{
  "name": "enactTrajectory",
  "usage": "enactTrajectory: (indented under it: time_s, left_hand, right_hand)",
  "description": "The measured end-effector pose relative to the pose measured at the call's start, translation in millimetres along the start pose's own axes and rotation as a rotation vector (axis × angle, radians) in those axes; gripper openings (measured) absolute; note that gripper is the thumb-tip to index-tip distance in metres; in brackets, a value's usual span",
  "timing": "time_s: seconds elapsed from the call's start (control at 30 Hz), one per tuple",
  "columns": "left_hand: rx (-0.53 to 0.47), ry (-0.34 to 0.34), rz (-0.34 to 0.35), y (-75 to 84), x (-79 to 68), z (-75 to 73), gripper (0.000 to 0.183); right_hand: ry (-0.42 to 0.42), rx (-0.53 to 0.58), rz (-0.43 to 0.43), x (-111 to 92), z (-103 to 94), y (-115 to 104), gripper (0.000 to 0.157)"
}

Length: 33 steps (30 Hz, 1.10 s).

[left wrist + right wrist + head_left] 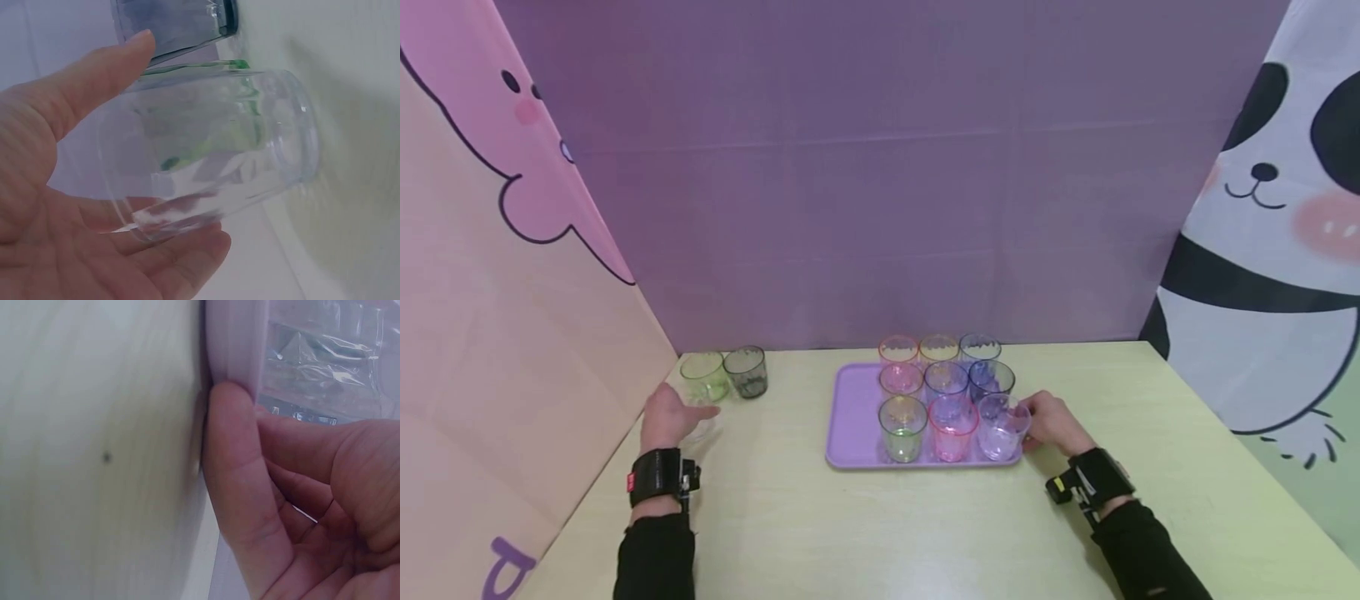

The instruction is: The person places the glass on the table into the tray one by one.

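My left hand is round a clear drinking glass at the left of the table. In the left wrist view the thumb stretches past one side, its tip apart from the glass, and the fingers lie along the other side. Just beyond are a green glass and a dark grey glass. My right hand pinches the right edge of a purple tray. In the right wrist view one digit presses the tray's rim from outside, beside the tabletop. Several coloured glasses stand in rows on the tray.
A pale wooden table carries everything. A purple backdrop rises behind it, with a pink-patterned panel at the left and a panda-print panel at the right. The front-row glasses include a pink glass beside a clear-lilac glass.
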State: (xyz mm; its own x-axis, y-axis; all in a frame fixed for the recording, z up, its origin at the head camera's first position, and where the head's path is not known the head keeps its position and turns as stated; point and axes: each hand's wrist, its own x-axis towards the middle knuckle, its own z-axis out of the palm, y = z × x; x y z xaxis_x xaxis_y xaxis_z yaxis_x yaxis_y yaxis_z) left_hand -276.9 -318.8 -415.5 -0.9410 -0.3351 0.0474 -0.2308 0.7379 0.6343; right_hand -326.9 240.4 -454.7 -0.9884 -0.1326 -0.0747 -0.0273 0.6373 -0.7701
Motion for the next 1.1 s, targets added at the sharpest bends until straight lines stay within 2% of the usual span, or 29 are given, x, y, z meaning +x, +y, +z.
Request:
enactTrajectory:
  time_s: [0.3, 0.5, 0.6, 0.77, 1.1]
  left_hand:
    - [-0.059, -0.032, -0.060, -5.4, 0.4, 1.0, 0.097]
    - [-0.073, -0.037, -0.067, -4.0, -2.3, -0.2, 0.103]
    - [-0.099, -0.005, -0.069, -3.4, -3.6, 0.4, 0.096]
    - [-0.107, 0.088, -0.042, -1.9, -2.1, 0.8, 0.084]
    - [-0.139, 0.175, -0.053, 8.7, 1.7, -2.3, 0.088]
  right_hand:
    - [-0.003, 0.009, 0.006, -1, -0.6, 0, 0.008]
    - [-0.006, 0.009, 0.011, -2, -0.6, 0, 0.007]
    - [0.000, -0.001, 0.009, -2, -0.5, 0, 0.006]
    - [0.008, -0.007, 0.011, -3, 0.0, -1, 0.007]
    - [0.006, 0.003, 0.006, -2, -0.6, -2, 0.010]
